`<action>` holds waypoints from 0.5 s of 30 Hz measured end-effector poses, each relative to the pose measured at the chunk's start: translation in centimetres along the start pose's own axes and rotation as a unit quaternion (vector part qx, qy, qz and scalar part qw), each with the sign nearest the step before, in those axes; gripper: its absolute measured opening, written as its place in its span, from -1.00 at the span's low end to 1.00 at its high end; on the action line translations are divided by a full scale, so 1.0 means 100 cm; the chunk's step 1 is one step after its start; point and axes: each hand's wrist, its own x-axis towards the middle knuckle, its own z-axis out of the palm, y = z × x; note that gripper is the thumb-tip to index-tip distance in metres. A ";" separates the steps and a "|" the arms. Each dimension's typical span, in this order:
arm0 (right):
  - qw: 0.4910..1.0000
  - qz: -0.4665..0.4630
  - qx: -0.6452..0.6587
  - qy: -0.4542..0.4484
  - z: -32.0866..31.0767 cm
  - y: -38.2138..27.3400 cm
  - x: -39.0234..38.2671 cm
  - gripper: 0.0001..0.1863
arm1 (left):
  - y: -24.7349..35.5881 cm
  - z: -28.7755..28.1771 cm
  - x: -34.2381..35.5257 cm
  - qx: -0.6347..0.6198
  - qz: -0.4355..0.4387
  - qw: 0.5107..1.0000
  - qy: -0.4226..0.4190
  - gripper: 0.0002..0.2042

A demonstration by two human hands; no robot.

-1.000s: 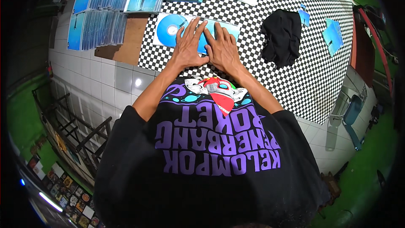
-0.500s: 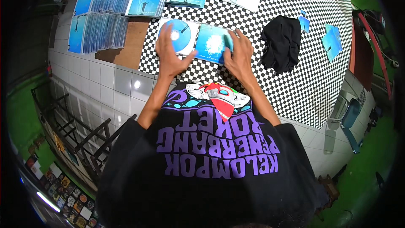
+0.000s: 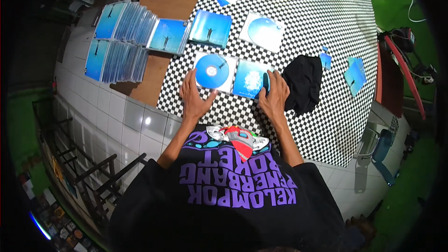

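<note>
An open CD case (image 3: 228,87) lies on the checkered table in front of me. Its left half carries a blue disc (image 3: 211,71) with a small dark figure printed on it. In the right half shows a blue booklet cover (image 3: 248,80) with a white design. My left hand (image 3: 195,98) rests at the lower left corner, fingers spread along the left edge and thumb by the bottom edge. Curled around the right edge, my right hand (image 3: 276,92) grips the case with its thumb near the lower corner.
Stacked CD cases (image 3: 133,25) stand in rows at the left, beside another case (image 3: 168,35) and a booklet pile (image 3: 210,29). Beyond lies a case with a disc (image 3: 263,31). A black cloth (image 3: 302,85) sits right of my right hand; loose blue cards (image 3: 355,77) lie farther right.
The whole scene sits lower as my head view shifted, bringing far cards into sight. My left hand has drawn off the disc to the case's edge. The right stays at the right edge.
</note>
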 end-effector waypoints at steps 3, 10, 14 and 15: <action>0.998 -0.003 -0.048 0.033 -0.002 0.004 0.020 -0.42 | 0.005 0.002 0.005 0.003 0.021 1.000 -0.016 0.00; 0.993 -0.097 0.067 0.023 0.010 -0.010 0.122 -0.55 | 0.007 0.012 0.010 0.049 0.023 0.998 -0.016 0.08; 0.990 -0.101 0.094 -0.005 0.038 -0.024 0.202 -0.58 | 0.011 0.016 0.021 0.054 0.007 0.998 -0.024 0.08; 0.988 -0.129 0.084 0.008 0.048 -0.026 0.221 -0.58 | 0.012 0.016 0.021 0.061 0.004 0.998 -0.026 0.08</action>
